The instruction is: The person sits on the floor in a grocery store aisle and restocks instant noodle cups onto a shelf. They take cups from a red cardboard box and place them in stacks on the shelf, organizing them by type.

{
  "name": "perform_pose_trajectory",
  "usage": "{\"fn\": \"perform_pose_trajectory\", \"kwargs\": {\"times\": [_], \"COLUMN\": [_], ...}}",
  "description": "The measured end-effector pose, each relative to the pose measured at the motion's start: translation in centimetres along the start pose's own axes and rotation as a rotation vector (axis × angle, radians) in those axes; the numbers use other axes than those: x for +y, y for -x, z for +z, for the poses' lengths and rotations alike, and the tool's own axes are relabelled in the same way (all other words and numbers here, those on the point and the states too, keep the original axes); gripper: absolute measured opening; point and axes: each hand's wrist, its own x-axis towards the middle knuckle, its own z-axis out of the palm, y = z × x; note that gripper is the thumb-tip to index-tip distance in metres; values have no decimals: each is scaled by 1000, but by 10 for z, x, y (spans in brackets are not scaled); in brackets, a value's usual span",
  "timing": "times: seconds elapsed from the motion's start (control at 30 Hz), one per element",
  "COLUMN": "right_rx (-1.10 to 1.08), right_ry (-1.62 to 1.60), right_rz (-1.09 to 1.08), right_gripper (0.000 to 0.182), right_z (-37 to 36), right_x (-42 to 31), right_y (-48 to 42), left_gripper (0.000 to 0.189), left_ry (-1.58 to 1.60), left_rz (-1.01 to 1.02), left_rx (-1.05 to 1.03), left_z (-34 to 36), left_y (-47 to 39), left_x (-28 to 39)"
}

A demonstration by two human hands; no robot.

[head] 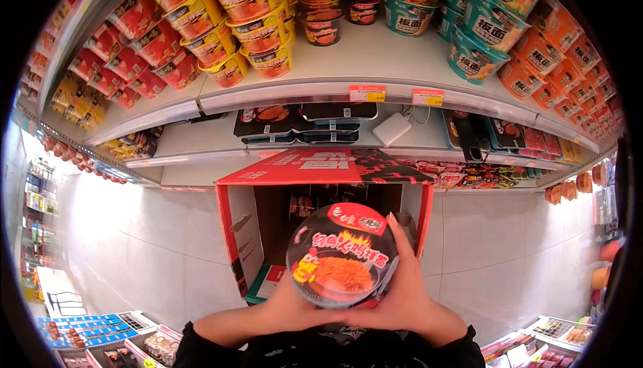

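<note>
Between my two hands is a black instant noodle bowl (346, 272) with a red patch and a noodle picture on its lid. My left hand (287, 298) supports it from the lower left, its fingers mostly hidden beneath. On the other side my right hand (404, 280) grips the bowl, one finger stretched up along the rim. Just beyond the bowl stands a large red and black cardboard carton (324, 166) with its opening towards me. Dark noodle bowls (303, 206) lie inside it, partly covered by the bowl I hold.
A shelf (346, 64) ahead carries stacked yellow noodle bowls (261, 31), teal bowls (474, 56) and orange bowls (540, 54). On the lower shelf are black packs (263, 119), a white power bank (392, 129) with a cable, and a dark phone-like object (468, 139). Display bins (155, 345) stand near me.
</note>
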Motion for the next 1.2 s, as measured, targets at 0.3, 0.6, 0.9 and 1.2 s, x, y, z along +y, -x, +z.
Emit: {"fn": "perform_pose_trajectory", "kwargs": {"times": [0.3, 0.6, 0.9, 1.2], "right_rx": [124, -210, 379, 381], "right_ry": [-522, -431, 359, 213], "right_rz": [120, -38, -402, -148], "right_gripper": [129, 133, 78, 80], "right_z": [44, 50, -5, 4], "right_x": [19, 57, 44, 74], "right_y": [19, 55, 61, 55], "left_gripper": [103, 111, 91, 84], "left_ry": [147, 54, -1016, -1423], "left_rz": [-42, 81, 96, -86], "left_rx": [-75, 134, 62, -481], "left_z": [-7, -15, -47, -2], "left_y": [7, 19, -33, -98], "left_x": [-16, -19, 22, -22]}}
